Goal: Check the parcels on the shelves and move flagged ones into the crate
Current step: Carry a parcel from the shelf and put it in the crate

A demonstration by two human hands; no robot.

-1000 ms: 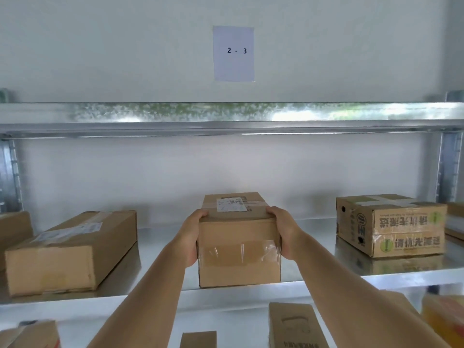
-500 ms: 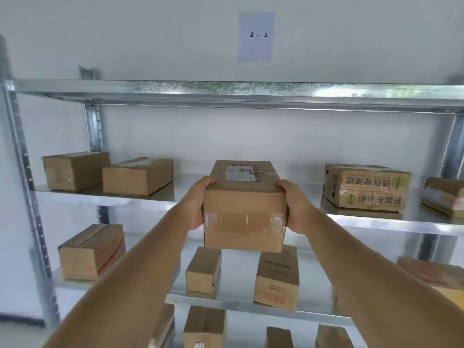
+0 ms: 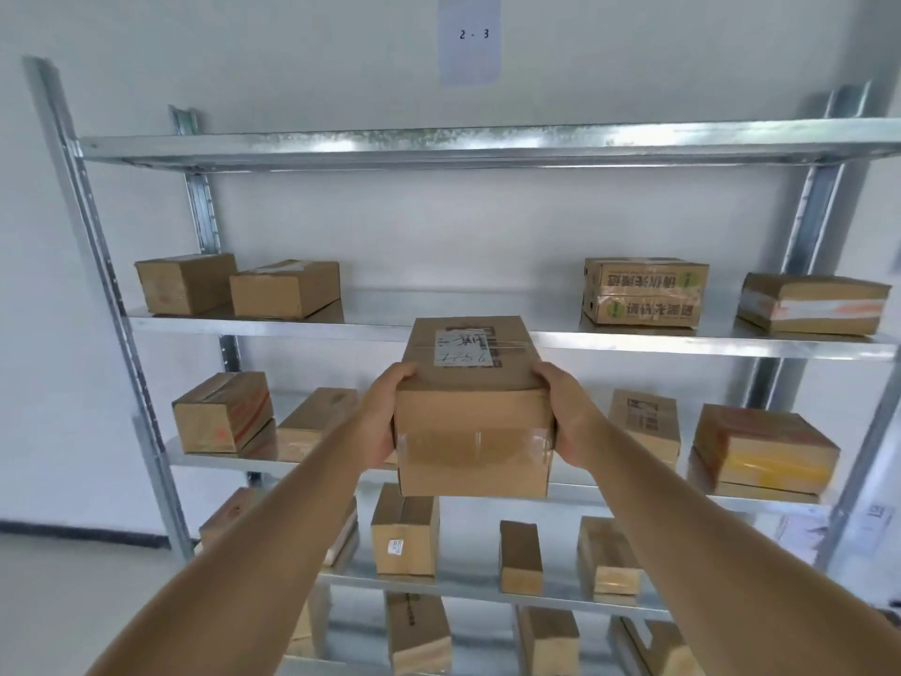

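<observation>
As I face the shelves (image 3: 370, 329), my hands grasp a parcel (image 3: 473, 431).
Left hand (image 3: 385, 422) and right hand (image 3: 565, 422) clasp its sides; other boxes (image 3: 285, 287) sit behind.

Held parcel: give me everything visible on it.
The held parcel is a plain brown cardboard box, closed and roughly level, in the air in front of the shelving. A white label with handwritten marks sits on its top face, crossed by clear tape. A wide band of glossy clear tape wraps the near face. The left hand and right hand each have a grip on one side, thumbs on the top edge. Nothing else touches it. The label is not readable.
</observation>
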